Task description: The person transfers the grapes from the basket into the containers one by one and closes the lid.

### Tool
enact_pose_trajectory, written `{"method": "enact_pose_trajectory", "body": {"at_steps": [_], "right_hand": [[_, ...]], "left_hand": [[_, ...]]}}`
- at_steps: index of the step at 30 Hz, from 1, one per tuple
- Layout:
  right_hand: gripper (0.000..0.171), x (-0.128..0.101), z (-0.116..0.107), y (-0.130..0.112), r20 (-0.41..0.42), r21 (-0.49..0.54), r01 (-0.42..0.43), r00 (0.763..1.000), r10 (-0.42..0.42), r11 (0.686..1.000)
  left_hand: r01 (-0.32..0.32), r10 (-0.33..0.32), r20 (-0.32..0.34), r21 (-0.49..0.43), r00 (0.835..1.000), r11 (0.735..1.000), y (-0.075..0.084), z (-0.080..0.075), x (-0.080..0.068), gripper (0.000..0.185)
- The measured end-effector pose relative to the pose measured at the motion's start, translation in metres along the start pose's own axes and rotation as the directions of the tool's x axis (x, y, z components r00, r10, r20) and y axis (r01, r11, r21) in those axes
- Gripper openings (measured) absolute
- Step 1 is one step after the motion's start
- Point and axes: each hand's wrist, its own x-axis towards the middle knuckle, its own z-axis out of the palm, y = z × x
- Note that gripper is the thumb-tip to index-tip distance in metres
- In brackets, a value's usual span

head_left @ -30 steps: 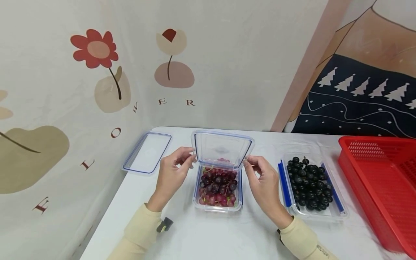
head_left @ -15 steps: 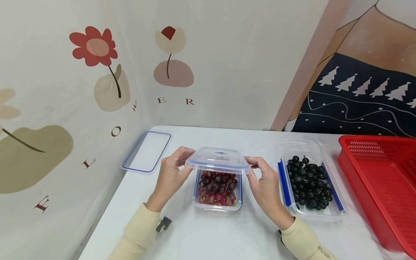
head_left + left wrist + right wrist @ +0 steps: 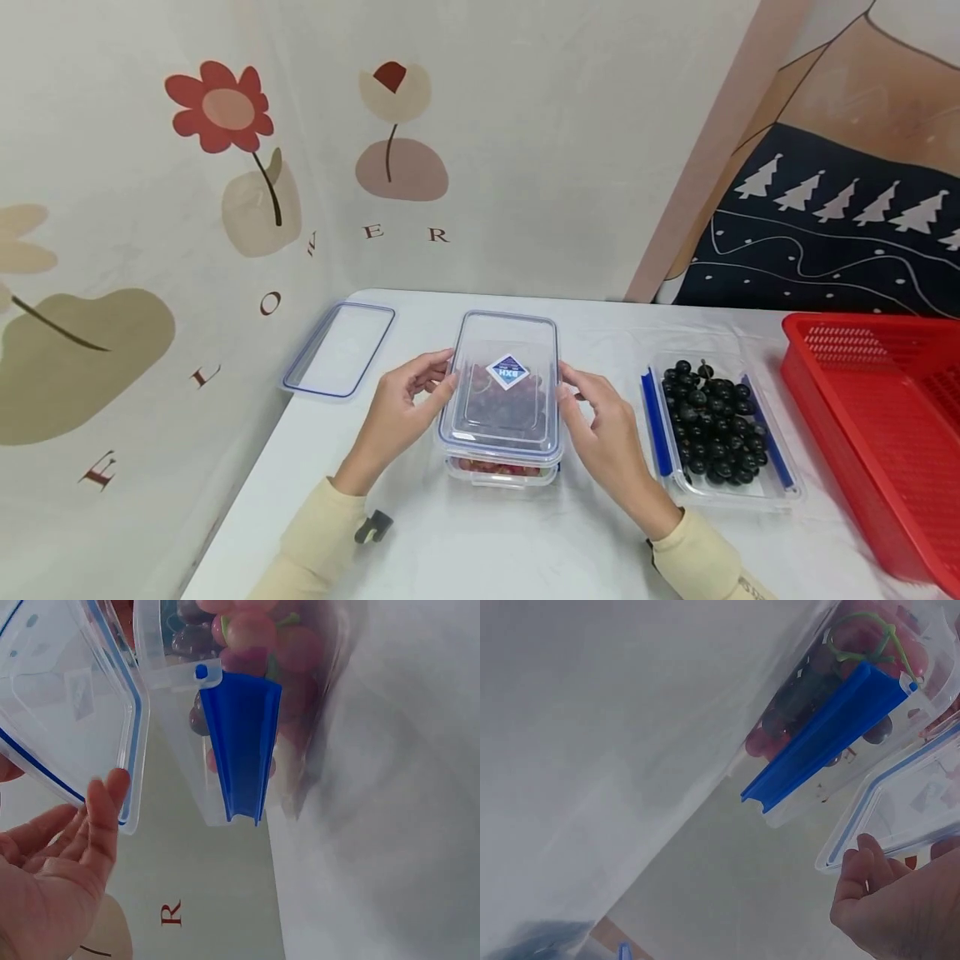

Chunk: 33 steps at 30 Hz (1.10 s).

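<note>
A clear lid [image 3: 502, 333] with a blue seal and a diamond sticker hangs flat-side up over a clear food container [image 3: 501, 480]. Its left edge is between the thumb and fingers of my left hand [image 3: 401, 410]; my right hand [image 3: 611, 429] holds the right edge the same way. Both wrist views show a gap between the lid and the container. Red and dark grapes [image 3: 251, 634] fill the container, seen dimly through the lid from above. A blue side clip [image 3: 241, 746] hangs down in the left wrist view, and another blue clip [image 3: 817, 742] in the right.
At right stands a second clear container [image 3: 750, 498] of black grapes [image 3: 716, 425], its blue clips folded outward. Beyond it is a red basket [image 3: 862, 442]. A second lid [image 3: 337, 350] lies at the table's left edge, by the patterned wall [image 3: 517, 167].
The lid has swung down from a raised, steep tilt to nearly level above the grape container, covering most of the grapes. Both hands keep hold of its sides.
</note>
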Motion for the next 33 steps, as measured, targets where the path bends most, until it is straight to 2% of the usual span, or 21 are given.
{"method": "enact_pose_trajectory", "body": {"at_steps": [5, 10, 19, 28, 33], "right_hand": [[0.058, -0.005, -0.001, -0.005, 0.1, -0.026, -0.077, 0.992, 0.08, 0.997], [0.066, -0.008, -0.001, -0.008, 0.153, -0.106, -0.094, 0.982, 0.11, 0.99], [0.068, -0.012, 0.004, -0.01, 0.222, -0.197, -0.14, 0.958, 0.183, 0.97], [0.066, -0.015, 0.006, -0.011, 0.251, -0.222, -0.131, 0.95, 0.186, 0.966], [0.065, -0.017, 0.006, -0.012, 0.27, -0.235, -0.13, 0.943, 0.193, 0.963]], "left_hand": [[-0.002, -0.001, 0.044, 0.082, 0.999, 0.997, -0.003, 0.005, -0.003, 0.055], [0.016, -0.034, 0.108, 0.163, 0.994, 0.987, -0.005, 0.009, -0.007, 0.059], [0.055, -0.097, 0.161, 0.252, 0.982, 0.966, -0.008, 0.016, -0.011, 0.058], [0.114, -0.17, 0.189, 0.273, 0.967, 0.955, -0.007, 0.017, -0.016, 0.059], [0.116, -0.173, 0.187, 0.283, 0.967, 0.952, -0.009, 0.019, -0.021, 0.061]]}}
